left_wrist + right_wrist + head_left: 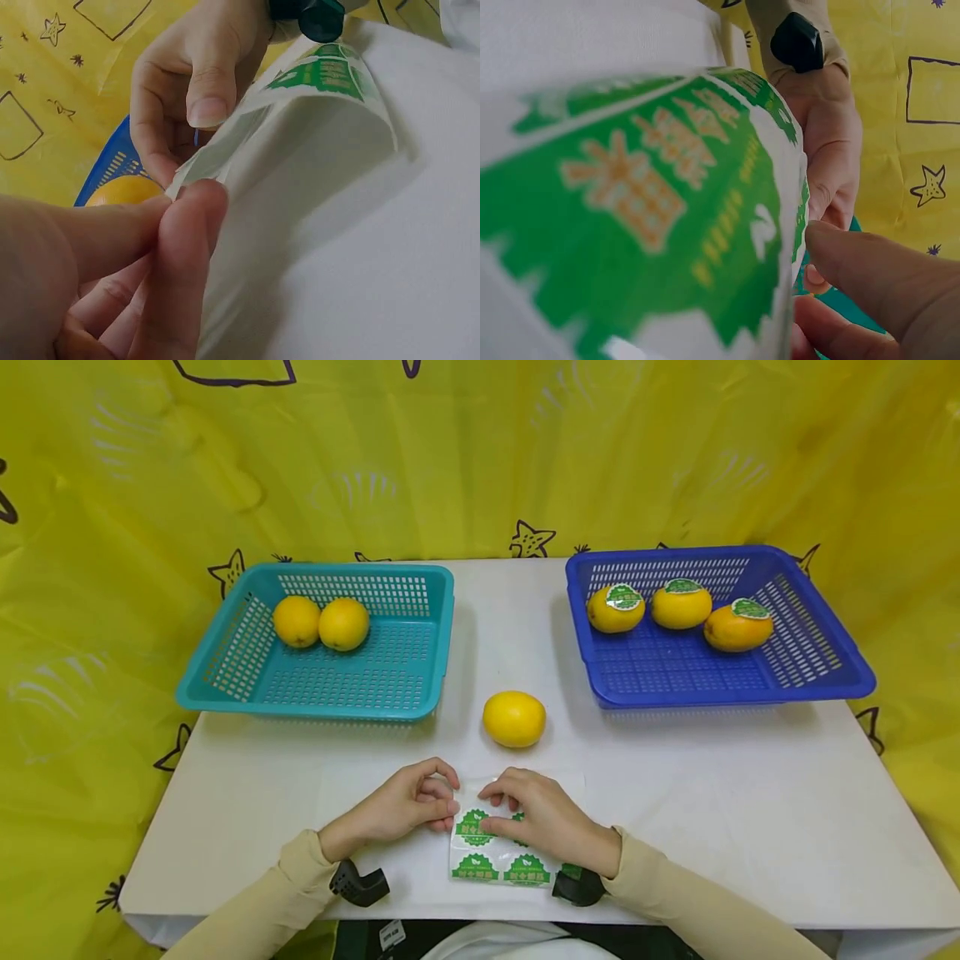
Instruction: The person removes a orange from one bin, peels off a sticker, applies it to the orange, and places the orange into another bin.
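A sheet of green-and-white round stickers [474, 867] lies near the table's front edge, its far left part lifted and bent. My left hand [416, 802] pinches the sheet's left edge between thumb and index finger, plainly in the left wrist view. Over the sheet hovers my right hand [551, 818], fingers bent and thumb apart from the index finger, its fingertips close to the raised edge. Whether they touch it is hard to tell. In the right wrist view a large green sticker [630, 247] curves up beside the thumb. Beyond the hands rests a bare lemon [514, 720].
A teal basket [300, 708] at the back left holds two yellow fruits [344, 624]. The blue basket [720, 697] at the back right contains three lemons [681, 609], each with a green sticker. Behind the white table [750, 827] hangs a yellow patterned cloth [450, 460].
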A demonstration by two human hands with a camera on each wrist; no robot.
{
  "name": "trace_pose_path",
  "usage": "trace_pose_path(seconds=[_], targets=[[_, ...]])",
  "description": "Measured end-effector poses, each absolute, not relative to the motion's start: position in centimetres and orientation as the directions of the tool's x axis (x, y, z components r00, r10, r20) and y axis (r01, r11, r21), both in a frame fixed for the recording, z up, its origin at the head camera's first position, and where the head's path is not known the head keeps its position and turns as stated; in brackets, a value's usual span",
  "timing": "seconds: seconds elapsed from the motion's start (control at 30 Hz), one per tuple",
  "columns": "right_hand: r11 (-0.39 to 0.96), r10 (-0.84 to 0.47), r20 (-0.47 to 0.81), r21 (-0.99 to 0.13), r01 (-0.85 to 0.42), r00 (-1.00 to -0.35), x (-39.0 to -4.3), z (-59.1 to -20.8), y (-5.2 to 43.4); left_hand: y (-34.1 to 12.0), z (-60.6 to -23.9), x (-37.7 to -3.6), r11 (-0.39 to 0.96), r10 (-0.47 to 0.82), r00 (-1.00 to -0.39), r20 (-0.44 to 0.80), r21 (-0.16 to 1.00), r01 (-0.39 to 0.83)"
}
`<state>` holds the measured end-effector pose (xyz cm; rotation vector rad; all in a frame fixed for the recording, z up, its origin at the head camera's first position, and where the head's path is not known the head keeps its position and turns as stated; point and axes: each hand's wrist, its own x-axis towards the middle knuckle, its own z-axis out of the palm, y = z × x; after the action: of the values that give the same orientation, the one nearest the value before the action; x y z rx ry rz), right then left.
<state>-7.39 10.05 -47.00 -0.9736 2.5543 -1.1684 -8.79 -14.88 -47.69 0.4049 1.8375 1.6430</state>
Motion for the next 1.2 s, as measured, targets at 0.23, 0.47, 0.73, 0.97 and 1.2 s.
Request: trace_pose_path(seconds=[0.23,0.47,0.73,0.97,1.2], targets=[[0.454,-0.616,0.154,-0.732,-0.509,-0.772,-6.8,-47.1,10.0,-14.6,-48.0,-8.6,0.106,0.619,-0.749,-0.236,0.970,-0.218],[0.427,-0.604,0.175,-0.752,-0.501,-0.777,-6.8,-47.1,10.0,-14.5,-48.1,-8.3,0.118,0.611,-0.762,-0.214,0.977,-0.180],[0.306,-0.638,0.174,-0.836,-0.455,-0.750,-6.9,-46.9,10.9,-14.5,-48.0,-7.8,0.258,0.543,-0.820,-0.181,0.965,-0.043],[0.262,-0.646,0.156,-0.874,-0.410,-0.747,-7.1,-46.3,12.0,-14.9,-47.0,-7.1,0.574,0.485,-0.874,0.007,0.752,0.324],[0.274,-0.603,0.190,-0.863,-0.425,-0.775,-7.2,-44.9,13.1,-13.8,-44.5,-6.6,0.509,0.522,-0.824,0.220,0.695,0.508]])
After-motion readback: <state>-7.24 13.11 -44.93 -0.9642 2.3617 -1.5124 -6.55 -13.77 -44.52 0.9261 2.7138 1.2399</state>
